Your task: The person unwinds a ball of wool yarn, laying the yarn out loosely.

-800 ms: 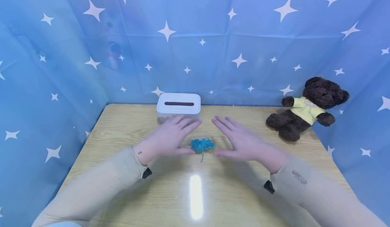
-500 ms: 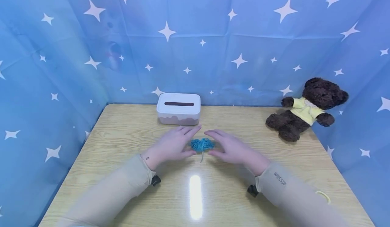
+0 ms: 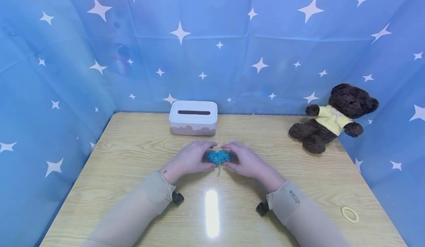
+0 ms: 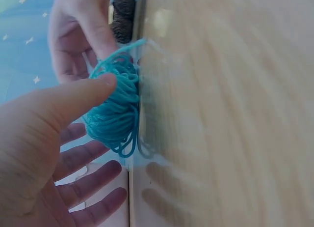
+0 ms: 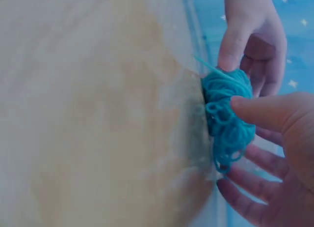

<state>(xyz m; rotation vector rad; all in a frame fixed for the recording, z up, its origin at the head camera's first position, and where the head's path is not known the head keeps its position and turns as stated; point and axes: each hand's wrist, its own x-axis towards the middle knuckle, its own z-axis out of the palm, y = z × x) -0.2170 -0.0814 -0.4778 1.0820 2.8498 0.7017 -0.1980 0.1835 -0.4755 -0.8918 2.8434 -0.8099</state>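
Note:
A small skein of turquoise yarn [image 3: 218, 157], tied round its middle with a loose tail, lies on the wooden table between both hands. My left hand [image 3: 190, 157] curves about its left end, thumb on the near side and fingertips beyond the far side. In the left wrist view the left thumb [image 4: 93, 92] overlaps the yarn while the other fingers stay spread. From the right, my right hand [image 3: 247, 160] frames the other end in the same way. Its thumb [image 5: 255, 110] overlaps the loops in the right wrist view, with the fingers loosely spread behind.
A white tissue box [image 3: 193, 118] with a dark slot stands behind the hands at the table's back edge. A brown teddy bear [image 3: 332, 119] in a yellow shirt lies at the back right. Near the right front is a pale yellow ring [image 3: 350, 215]. A blue starry curtain [image 3: 212, 55] surrounds the table [image 3: 139, 136].
Both hands have come inward and down towards the yarn, their gap narrowing from wide apart to close round it. The yellow ring has come into view from behind the right sleeve.

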